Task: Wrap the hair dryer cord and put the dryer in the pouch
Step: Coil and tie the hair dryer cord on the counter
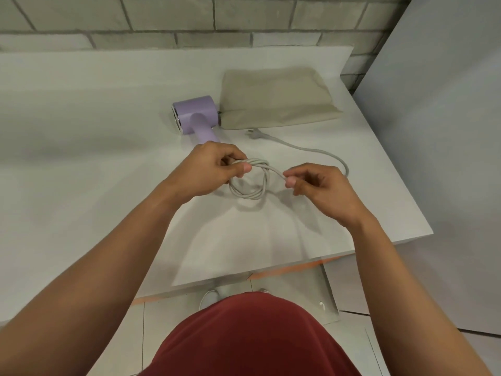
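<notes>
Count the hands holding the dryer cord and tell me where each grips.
2. The left hand grips the top left of the coiled cord; the right hand pinches the strand leaving the coil's right side. No other hand shows.

Reaches forward with 2 bare arms, forearms rising from the lower corners and converging toward the middle. Holds the left hand point(211, 169) back upward, fingers curled under and thumb pressed across the top, gripping the looped cord point(248, 196) at its upper left edge. Holds the right hand point(321, 192) near the left but apart from it, wrist bent slightly inward. Pinches 1 strand of the same cord between right thumb and forefinger, the other 3 fingers loosely curled below.
</notes>
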Tool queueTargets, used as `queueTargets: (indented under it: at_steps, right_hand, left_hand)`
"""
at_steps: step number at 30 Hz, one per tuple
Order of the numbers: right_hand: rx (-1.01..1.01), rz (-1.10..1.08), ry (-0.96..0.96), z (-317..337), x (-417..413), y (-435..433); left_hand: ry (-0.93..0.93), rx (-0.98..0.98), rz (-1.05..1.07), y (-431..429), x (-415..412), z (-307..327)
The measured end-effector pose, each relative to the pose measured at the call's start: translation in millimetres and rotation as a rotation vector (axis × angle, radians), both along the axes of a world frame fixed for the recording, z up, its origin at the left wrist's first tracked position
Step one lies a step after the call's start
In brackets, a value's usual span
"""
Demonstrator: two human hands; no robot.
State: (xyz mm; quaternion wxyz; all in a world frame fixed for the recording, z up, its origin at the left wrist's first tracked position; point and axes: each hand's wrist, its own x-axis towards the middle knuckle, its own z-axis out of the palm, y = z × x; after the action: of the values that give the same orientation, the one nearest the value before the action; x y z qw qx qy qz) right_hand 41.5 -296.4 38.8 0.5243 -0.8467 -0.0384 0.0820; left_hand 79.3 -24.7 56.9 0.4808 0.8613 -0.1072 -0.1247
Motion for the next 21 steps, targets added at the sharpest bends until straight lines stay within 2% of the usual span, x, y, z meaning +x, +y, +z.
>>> queueTargets:
  at_steps: [6,11,16,18,21]
  right_hand:
    - [-0.023,-0.024,-0.056,0,-5,-1]
    - [0.05,0.073,0.002,-2,-1,22]
    - [0.08,0.095,-0.043,-3,9,38]
    - [0.067,0.085,-0.056,-3,12,40]
    - [0.011,0.031,-0.085,-7,17,44]
  left_hand:
    - [-0.025,0.009,0.021,-2,-1,1]
    - [-0.054,0.076,-0.088,-2,3,13]
    - [-0.049,0.075,-0.095,-4,6,14]
    - [-0.019,0.057,-0.08,-4,7,13]
    - [0.122,-0.047,-0.042,-1,7,11]
